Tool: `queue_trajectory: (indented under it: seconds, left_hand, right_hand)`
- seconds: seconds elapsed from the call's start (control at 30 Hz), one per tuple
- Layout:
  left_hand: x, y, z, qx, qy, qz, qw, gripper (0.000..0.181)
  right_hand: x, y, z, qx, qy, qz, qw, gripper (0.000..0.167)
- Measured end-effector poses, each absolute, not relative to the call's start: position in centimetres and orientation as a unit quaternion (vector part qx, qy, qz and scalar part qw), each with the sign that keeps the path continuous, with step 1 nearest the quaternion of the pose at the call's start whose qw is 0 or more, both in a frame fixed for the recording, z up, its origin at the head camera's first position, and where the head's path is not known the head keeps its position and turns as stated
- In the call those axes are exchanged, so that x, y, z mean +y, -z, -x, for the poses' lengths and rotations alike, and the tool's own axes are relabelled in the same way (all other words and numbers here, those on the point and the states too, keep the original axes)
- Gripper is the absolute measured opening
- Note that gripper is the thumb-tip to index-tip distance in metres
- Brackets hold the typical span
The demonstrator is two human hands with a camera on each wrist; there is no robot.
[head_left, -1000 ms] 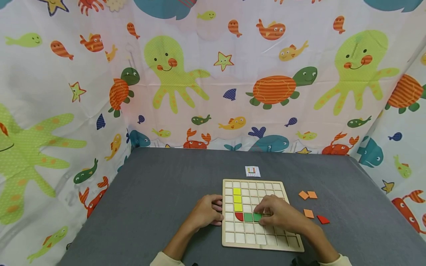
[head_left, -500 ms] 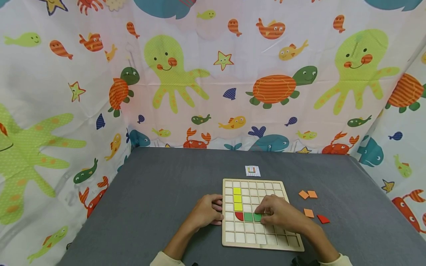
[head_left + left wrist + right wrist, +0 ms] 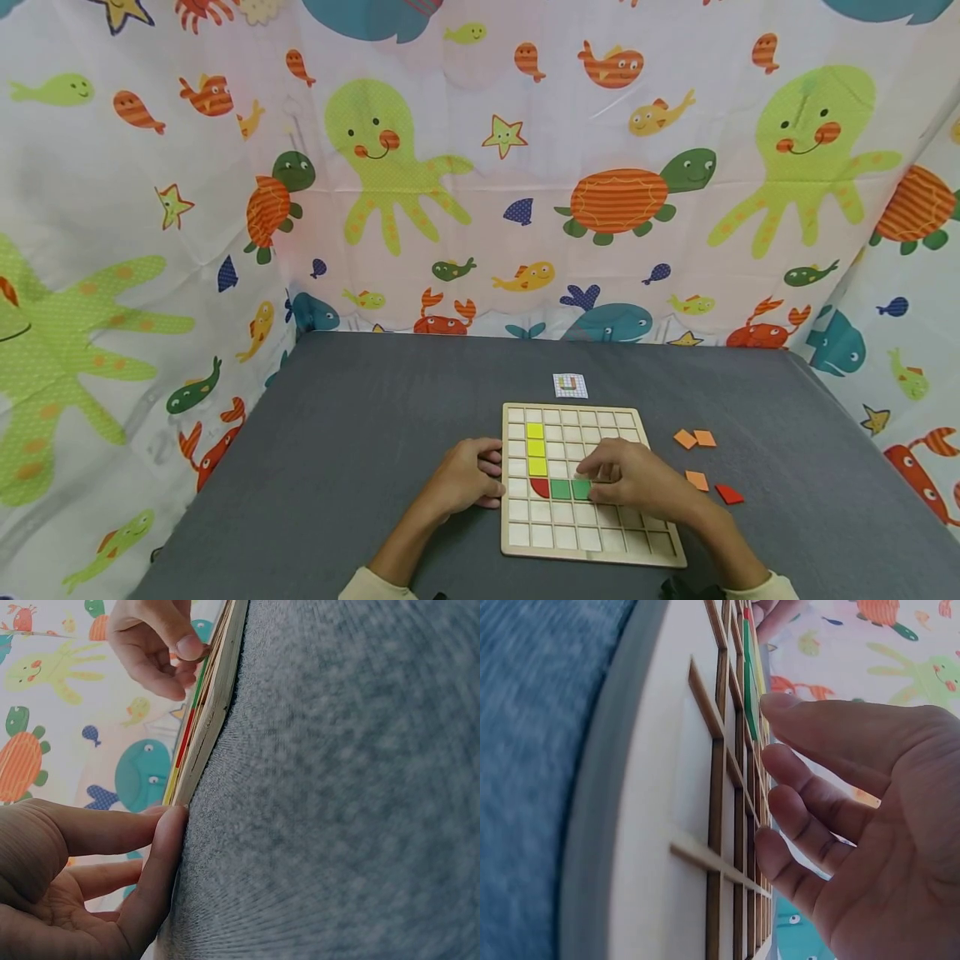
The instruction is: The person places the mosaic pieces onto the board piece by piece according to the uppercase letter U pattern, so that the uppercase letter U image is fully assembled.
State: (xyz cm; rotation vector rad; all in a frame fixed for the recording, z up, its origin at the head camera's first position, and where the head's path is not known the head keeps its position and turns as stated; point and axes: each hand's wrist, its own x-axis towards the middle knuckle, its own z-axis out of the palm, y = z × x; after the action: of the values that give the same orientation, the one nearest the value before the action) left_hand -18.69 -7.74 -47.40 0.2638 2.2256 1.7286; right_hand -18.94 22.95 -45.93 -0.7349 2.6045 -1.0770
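A wooden grid board (image 3: 585,554) lies on the grey table. My left hand (image 3: 467,475) holds its left edge, and the left wrist view shows thumb and finger meeting at that edge. My right hand (image 3: 630,473) hovers low over the board, fingers loosely bent, with nothing seen between them. Its thumb is beside the right green square tile (image 3: 581,489); whether they touch I cannot tell. Left of that tile sit another green square tile (image 3: 560,489) and a red quarter-round tile (image 3: 539,487). Several yellow square tiles (image 3: 536,447) form a column above the red one.
Right of the board lie loose orange square tiles (image 3: 696,481) and a red tile (image 3: 729,494). A small printed pattern card (image 3: 570,386) is behind the board. A sea-animal curtain (image 3: 480,192) surrounds the grey table (image 3: 390,400).
My right hand's fingers have shifted slightly right, uncovering more of the right green tile, which stays in its cell. The left hand has not moved.
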Motion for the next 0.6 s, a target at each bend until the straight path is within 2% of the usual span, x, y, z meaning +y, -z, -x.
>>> queue_trajectory:
  seconds: [0.6]
  left_hand:
    - [-7.7, 47.3, 18.8, 0.780, -0.599, -0.087, 0.155, 0.067]
  right_hand:
    - [25.1, 45.7, 19.2, 0.889, 0.392, 0.214, 0.104, 0.028]
